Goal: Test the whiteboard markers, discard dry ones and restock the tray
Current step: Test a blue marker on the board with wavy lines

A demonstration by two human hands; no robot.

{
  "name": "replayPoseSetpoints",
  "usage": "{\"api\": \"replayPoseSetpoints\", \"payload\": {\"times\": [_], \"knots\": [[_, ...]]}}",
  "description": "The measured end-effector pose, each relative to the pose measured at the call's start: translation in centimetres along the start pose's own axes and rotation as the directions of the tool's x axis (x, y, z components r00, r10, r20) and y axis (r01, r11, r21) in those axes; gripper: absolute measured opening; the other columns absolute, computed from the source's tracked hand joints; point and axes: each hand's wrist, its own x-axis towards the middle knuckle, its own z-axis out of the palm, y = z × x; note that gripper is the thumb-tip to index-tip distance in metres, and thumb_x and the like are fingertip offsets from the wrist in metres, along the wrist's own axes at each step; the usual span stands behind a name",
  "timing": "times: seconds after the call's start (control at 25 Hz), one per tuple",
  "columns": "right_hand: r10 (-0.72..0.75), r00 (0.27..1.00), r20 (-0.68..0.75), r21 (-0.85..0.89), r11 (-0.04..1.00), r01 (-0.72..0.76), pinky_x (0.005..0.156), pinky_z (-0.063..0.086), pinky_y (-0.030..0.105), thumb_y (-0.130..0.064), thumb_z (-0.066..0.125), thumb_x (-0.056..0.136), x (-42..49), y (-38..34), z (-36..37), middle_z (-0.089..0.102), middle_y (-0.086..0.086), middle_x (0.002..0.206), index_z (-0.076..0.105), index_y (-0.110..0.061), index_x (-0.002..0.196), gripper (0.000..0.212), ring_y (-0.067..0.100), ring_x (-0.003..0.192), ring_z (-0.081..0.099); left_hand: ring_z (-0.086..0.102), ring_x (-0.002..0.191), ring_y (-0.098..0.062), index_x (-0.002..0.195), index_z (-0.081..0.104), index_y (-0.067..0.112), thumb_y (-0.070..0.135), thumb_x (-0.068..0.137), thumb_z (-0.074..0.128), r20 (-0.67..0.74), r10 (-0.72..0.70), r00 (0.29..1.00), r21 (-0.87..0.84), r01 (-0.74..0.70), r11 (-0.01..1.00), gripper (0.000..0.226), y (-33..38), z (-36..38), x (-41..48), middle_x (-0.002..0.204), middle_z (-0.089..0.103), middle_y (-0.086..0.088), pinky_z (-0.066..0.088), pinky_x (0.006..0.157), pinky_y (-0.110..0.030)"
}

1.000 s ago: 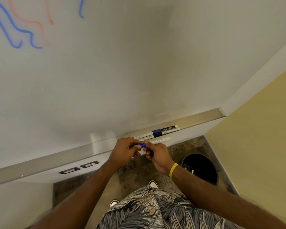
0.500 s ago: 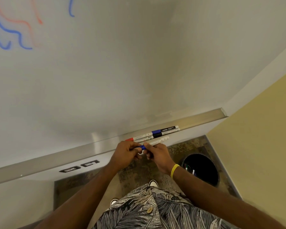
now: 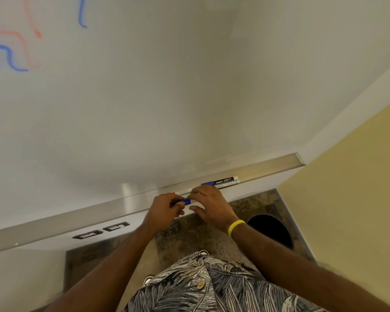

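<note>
Three or so whiteboard markers in the metal tray, partly under the right hand, beyond its fingertips too. Resting straight fingers on them, thumb apart, gripping nothing obvious. Pinching a blue-capped marker in the left hand, just left of those fingers. Can't see inside the dark bin below the right wrist.
</note>
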Motion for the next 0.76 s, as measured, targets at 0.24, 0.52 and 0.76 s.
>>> {"api": "replayPoseSetpoints", "payload": {"times": [0.24,0.52,0.76], "knots": [[-0.044,0.993,0.111,0.01,0.999,0.043,0.101,0.048,0.036,-0.02,0.059,0.097,2.0,0.6,0.3,0.066,0.005,0.119,0.062,-0.015,0.125,0.029,0.021,0.108,0.06,0.072,0.073,-0.009,0.116,0.067,0.01,0.017,0.096,0.059,-0.05,-0.031,0.998,-0.077,0.027,0.997,0.022,-0.4,0.0,0.2,0.092,0.073,-0.004,0.057,0.07,-0.017],[-0.064,0.989,0.137,-0.062,0.995,0.073,0.092,0.05,0.034,-0.012,0.058,0.095,5.8,0.9,1.2,0.059,0.007,0.118,0.06,-0.013,0.129,0.034,0.022,0.104,0.057,0.059,0.087,-0.01,0.117,0.066,0.013,0.028,0.098,0.057,-0.291,-0.097,0.952,0.096,0.13,0.987,0.026,-2.9,-2.1,-1.3,0.106,0.069,-0.001,0.043,0.072,-0.014],[-0.044,0.984,0.175,-0.176,0.981,0.076,0.091,0.048,0.037,-0.022,0.058,0.095,7.7,0.6,2.2,0.065,0.007,0.115,0.066,-0.015,0.12,0.026,0.026,0.105,0.059,0.057,0.091,-0.007,0.124,0.063,0.013,0.033,0.098,0.056,-0.345,-0.114,0.932,0.159,0.177,0.971,0.034,-4.5,-3.4,-3.2,0.117,0.069,-0.003,0.044,0.082,-0.021]]}}
